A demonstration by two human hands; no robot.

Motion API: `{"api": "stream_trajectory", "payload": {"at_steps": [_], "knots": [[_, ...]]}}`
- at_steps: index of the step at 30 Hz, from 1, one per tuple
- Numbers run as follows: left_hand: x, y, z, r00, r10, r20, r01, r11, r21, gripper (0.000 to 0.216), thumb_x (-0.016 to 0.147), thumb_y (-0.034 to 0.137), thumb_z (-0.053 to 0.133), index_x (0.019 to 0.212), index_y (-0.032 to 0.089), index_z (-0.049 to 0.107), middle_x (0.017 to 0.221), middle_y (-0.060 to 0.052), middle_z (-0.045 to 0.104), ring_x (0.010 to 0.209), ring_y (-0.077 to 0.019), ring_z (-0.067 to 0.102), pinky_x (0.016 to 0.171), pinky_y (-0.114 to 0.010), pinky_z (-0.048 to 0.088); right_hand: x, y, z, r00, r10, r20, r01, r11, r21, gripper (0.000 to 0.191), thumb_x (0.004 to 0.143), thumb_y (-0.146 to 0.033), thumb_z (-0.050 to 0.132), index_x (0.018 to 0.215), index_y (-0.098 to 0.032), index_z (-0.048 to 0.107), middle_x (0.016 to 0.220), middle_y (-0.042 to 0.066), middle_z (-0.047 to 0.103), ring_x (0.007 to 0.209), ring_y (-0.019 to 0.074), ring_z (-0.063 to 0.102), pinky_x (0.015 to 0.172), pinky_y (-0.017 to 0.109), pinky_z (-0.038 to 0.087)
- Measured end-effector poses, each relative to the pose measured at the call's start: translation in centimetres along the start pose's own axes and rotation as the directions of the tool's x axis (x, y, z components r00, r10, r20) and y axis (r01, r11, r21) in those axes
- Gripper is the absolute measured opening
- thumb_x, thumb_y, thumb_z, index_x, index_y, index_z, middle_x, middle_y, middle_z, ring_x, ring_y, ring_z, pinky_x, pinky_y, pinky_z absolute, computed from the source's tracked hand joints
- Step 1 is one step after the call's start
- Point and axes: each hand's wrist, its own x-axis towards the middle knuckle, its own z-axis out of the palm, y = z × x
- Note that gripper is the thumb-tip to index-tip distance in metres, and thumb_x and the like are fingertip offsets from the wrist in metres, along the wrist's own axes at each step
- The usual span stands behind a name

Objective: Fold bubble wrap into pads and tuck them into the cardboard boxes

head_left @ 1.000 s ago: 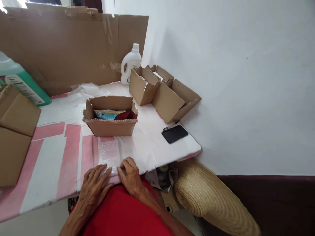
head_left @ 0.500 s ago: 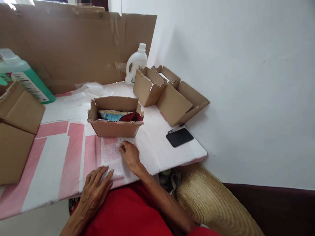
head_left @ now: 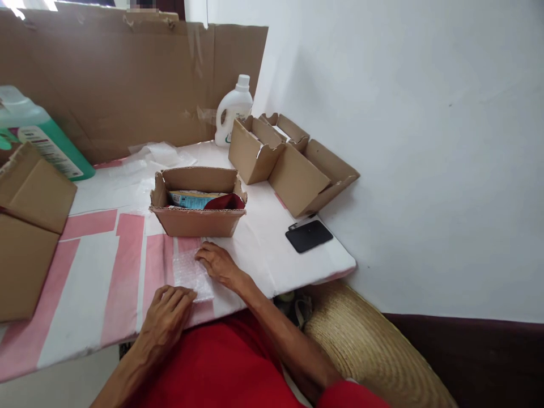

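A small sheet of clear bubble wrap (head_left: 191, 279) lies on the striped cloth near the table's front edge. My left hand (head_left: 169, 309) is at its near left corner, fingers bent and drawn together on the edge. On its far right side my right hand (head_left: 219, 265) closes thumb and fingers on the film; the fingertips are partly hidden. Just beyond stands an open cardboard box (head_left: 199, 222), upright. Inside it are a blue printed packet (head_left: 191, 200) and a dark red item (head_left: 224, 202).
Several open cardboard boxes (head_left: 297, 181) stand at the right by the wall. A black phone (head_left: 309, 236) lies near the right corner. At the back is a white bottle (head_left: 233, 113). On the left are a green liquid jug (head_left: 55, 144) and another box (head_left: 28, 260).
My right hand has moved slightly left over the bubble wrap. The fingers of my left hand, spread before, are now bent and closer together at its near edge.
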Motion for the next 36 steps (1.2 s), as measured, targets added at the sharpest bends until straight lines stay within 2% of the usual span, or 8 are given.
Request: {"api": "stream_trajectory", "payload": {"at_steps": [5, 11, 17, 21, 24, 27, 30, 36], "knots": [[3.0, -1.9, -1.8, 0.975, -0.205, 0.082, 0.219, 0.947, -0.235, 0.024, 0.101, 0.030, 0.042, 0.109, 0.023, 0.064, 0.093, -0.003, 0.075, 0.082, -0.0162, 0.070, 0.078, -0.029, 0.053, 0.0, 0.6, -1.7, 0.993, -0.069, 0.101, 0.051, 0.985, 0.166, 0.026, 0.092, -0.003, 0.052, 0.097, -0.018, 0.073, 0.097, 0.004, 0.068, 0.087, 0.0151, 0.063, 0.082, 0.025, 0.048], [6.7, -5.3, -1.9, 0.850, -0.413, 0.326, 0.491, 0.846, -0.209, 0.037, 0.102, 0.043, 0.033, 0.106, 0.022, 0.063, 0.093, -0.004, 0.076, 0.081, -0.0197, 0.072, 0.071, -0.029, 0.053, -0.1, 0.6, -3.0, 0.977, 0.111, 0.183, -0.175, 0.907, 0.383, 0.031, 0.100, -0.012, 0.041, 0.111, -0.020, 0.069, 0.081, 0.000, 0.068, 0.073, 0.0135, 0.066, 0.072, 0.023, 0.051], [7.7, -6.6, -0.3, 0.846, -0.454, 0.278, 0.486, 0.873, -0.053, 0.036, 0.099, 0.042, 0.038, 0.103, 0.022, 0.067, 0.100, -0.008, 0.076, 0.085, -0.0230, 0.071, 0.072, -0.032, 0.050, -0.7, 0.0, -2.5, 0.973, 0.220, 0.066, -0.230, 0.924, 0.306, 0.034, 0.099, -0.008, 0.038, 0.121, -0.019, 0.061, 0.093, 0.003, 0.069, 0.082, 0.0155, 0.068, 0.078, 0.027, 0.055], [7.7, -6.3, 0.2, 0.868, -0.459, 0.188, 0.462, 0.886, 0.032, 0.033, 0.097, 0.040, 0.043, 0.104, 0.020, 0.069, 0.100, -0.010, 0.074, 0.095, -0.0269, 0.067, 0.082, -0.038, 0.051, -1.4, -1.6, -1.5, 0.987, 0.046, -0.152, -0.051, 0.998, -0.029, 0.028, 0.098, -0.018, 0.052, 0.124, -0.016, 0.061, 0.119, 0.014, 0.064, 0.111, 0.0251, 0.059, 0.099, 0.040, 0.050], [7.2, -5.9, 0.4, 0.884, -0.466, 0.047, 0.460, 0.883, 0.095, 0.037, 0.097, 0.037, 0.044, 0.122, 0.017, 0.064, 0.120, -0.016, 0.069, 0.111, -0.0314, 0.062, 0.094, -0.046, 0.047, -1.8, -2.4, -0.4, 0.991, -0.101, -0.084, 0.084, 0.979, -0.187, 0.046, 0.092, -0.040, 0.069, 0.129, -0.015, 0.059, 0.133, 0.017, 0.060, 0.121, 0.0315, 0.053, 0.102, 0.049, 0.048], [5.7, -5.1, 0.8, 0.950, -0.301, -0.079, 0.309, 0.941, 0.139, 0.035, 0.099, 0.029, 0.045, 0.128, 0.019, 0.062, 0.129, -0.014, 0.067, 0.121, -0.0288, 0.059, 0.102, -0.045, 0.043, -2.1, -2.2, 0.4, 0.995, -0.101, -0.012, 0.094, 0.958, -0.271, 0.047, 0.093, -0.043, 0.069, 0.128, -0.013, 0.058, 0.136, 0.017, 0.060, 0.124, 0.0317, 0.052, 0.102, 0.048, 0.047], [3.5, -4.6, 1.5, 0.989, -0.142, -0.048, 0.148, 0.973, 0.175, 0.046, 0.098, 0.034, 0.052, 0.141, 0.020, 0.053, 0.142, -0.014, 0.060, 0.133, -0.0289, 0.054, 0.107, -0.044, 0.042, -2.1, -1.7, 0.8, 0.993, -0.120, 0.010, 0.117, 0.939, -0.323, 0.045, 0.093, -0.036, 0.068, 0.130, -0.012, 0.057, 0.137, 0.017, 0.060, 0.124, 0.0303, 0.053, 0.102, 0.044, 0.047], [1.8, -5.8, 1.9, 0.995, -0.097, 0.014, 0.093, 0.981, 0.169, 0.058, 0.093, 0.033, 0.056, 0.149, 0.020, 0.045, 0.146, -0.013, 0.058, 0.132, -0.0280, 0.056, 0.103, -0.043, 0.047, -1.6, -1.4, 0.4, 0.953, -0.291, 0.087, 0.291, 0.792, -0.536, 0.030, 0.099, -0.016, 0.053, 0.129, -0.012, 0.057, 0.115, 0.014, 0.069, 0.104, 0.0260, 0.062, 0.083, 0.037, 0.050]]}}
